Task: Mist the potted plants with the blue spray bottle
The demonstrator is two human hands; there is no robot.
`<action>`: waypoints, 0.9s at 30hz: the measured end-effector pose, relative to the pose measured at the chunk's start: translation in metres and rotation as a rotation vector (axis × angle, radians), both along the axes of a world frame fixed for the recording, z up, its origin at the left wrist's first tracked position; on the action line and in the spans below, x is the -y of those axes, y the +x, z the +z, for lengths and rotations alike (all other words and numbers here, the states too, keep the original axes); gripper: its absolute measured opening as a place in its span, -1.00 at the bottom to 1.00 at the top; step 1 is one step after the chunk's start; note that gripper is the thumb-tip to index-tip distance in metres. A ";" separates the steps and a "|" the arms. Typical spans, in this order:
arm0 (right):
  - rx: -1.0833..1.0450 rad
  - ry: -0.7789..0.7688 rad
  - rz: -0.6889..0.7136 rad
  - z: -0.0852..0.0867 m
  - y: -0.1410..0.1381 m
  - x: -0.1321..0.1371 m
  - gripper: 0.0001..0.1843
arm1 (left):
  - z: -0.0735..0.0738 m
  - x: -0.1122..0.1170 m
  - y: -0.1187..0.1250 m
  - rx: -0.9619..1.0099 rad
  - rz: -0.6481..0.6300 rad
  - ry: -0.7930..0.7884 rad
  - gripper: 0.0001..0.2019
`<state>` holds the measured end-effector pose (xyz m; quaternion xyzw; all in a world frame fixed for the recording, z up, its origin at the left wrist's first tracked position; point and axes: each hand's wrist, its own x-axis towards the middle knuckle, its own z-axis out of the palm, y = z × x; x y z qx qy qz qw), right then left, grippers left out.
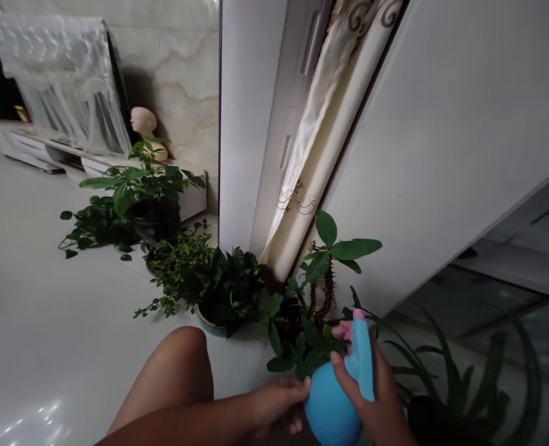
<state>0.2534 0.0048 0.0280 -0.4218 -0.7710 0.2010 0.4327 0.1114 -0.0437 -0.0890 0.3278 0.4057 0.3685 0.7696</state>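
The pale, glossy floor (33, 310) spans the left side; beyond it, at far left, a low white cabinet (193, 197) supports a mannequin head (142, 121). To the right follow a potted plant (151, 183) in a dark pot, a dense leafy plant (232, 282), a cream curtain (321, 161), a spiny-stemmed plant (329, 285) and, at near right, a long-leaved plant (451, 362). Open floor extends left of the plant row; the curtain and a white wall (442, 124) bound the far side. The left hand (277, 402) places its thumb against the left side of the blue spray bottle (333, 406); whether its curled fingers grip cannot be determined. The right hand (379, 387) is clamped around the spray head, fingers at the pink trigger (347, 334). The bottle is positioned at near right of center, before the spiny-stemmed plant.
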 end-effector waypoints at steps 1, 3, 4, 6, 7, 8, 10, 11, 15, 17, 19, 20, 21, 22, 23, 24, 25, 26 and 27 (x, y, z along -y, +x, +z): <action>0.011 0.005 0.012 0.001 -0.001 -0.001 -0.48 | 0.003 0.000 -0.001 -0.010 0.002 -0.005 -0.21; 0.039 0.025 0.024 0.001 -0.004 -0.002 -0.47 | 0.010 0.001 -0.003 -0.049 -0.013 0.002 -0.19; 0.053 0.040 0.025 0.001 -0.004 -0.002 -0.48 | 0.013 0.001 -0.004 -0.071 -0.023 0.014 -0.18; 0.074 0.072 0.014 0.000 -0.004 0.000 -0.54 | 0.017 0.001 -0.006 -0.107 -0.034 0.036 -0.19; 0.079 0.083 0.005 0.000 -0.004 0.001 -0.56 | 0.018 0.001 -0.006 -0.122 -0.034 0.044 -0.20; 0.082 0.086 -0.004 0.000 -0.003 0.002 -0.58 | 0.018 0.000 -0.006 -0.133 -0.033 0.051 -0.21; 0.081 0.073 -0.023 -0.002 -0.001 0.004 -0.55 | 0.015 -0.001 -0.005 -0.153 -0.033 0.070 -0.22; 0.079 0.053 -0.029 -0.002 0.000 0.004 -0.51 | 0.012 -0.001 -0.004 -0.161 -0.037 0.074 -0.22; 0.047 -0.051 -0.040 -0.010 -0.001 0.000 -0.44 | -0.014 0.000 0.010 -0.187 -0.062 0.027 -0.18; 0.033 -0.144 -0.046 -0.017 -0.004 -0.005 -0.49 | -0.029 0.000 0.022 -0.151 -0.048 -0.035 -0.17; 0.006 -0.251 -0.036 -0.028 -0.006 -0.011 -0.49 | -0.041 -0.001 0.034 0.010 -0.068 -0.080 -0.15; -0.019 -0.297 -0.026 -0.033 -0.007 -0.013 -0.48 | -0.044 -0.002 0.038 0.121 -0.095 -0.094 -0.13; -0.046 -0.335 -0.012 -0.039 -0.008 -0.015 -0.47 | -0.046 -0.002 0.042 0.227 -0.124 -0.099 -0.10; -0.071 -0.365 -0.003 -0.044 -0.010 -0.016 -0.46 | -0.047 -0.003 0.045 0.308 -0.153 -0.101 -0.05; -0.087 -0.385 -0.002 -0.048 -0.012 -0.015 -0.46 | -0.047 -0.004 0.048 0.358 -0.162 -0.104 -0.01; -0.091 -0.397 -0.012 -0.051 -0.014 -0.013 -0.45 | -0.048 -0.005 0.050 0.378 -0.151 -0.112 0.01; -0.081 -0.399 -0.025 -0.053 -0.016 -0.011 -0.45 | -0.050 -0.006 0.052 0.369 -0.126 -0.136 0.01; -0.060 -0.394 -0.036 -0.053 -0.018 -0.008 -0.44 | -0.054 -0.007 0.054 0.341 -0.090 -0.168 -0.01; -0.036 -0.386 -0.043 -0.053 -0.019 -0.005 -0.44 | -0.059 -0.008 0.056 0.312 -0.053 -0.205 -0.03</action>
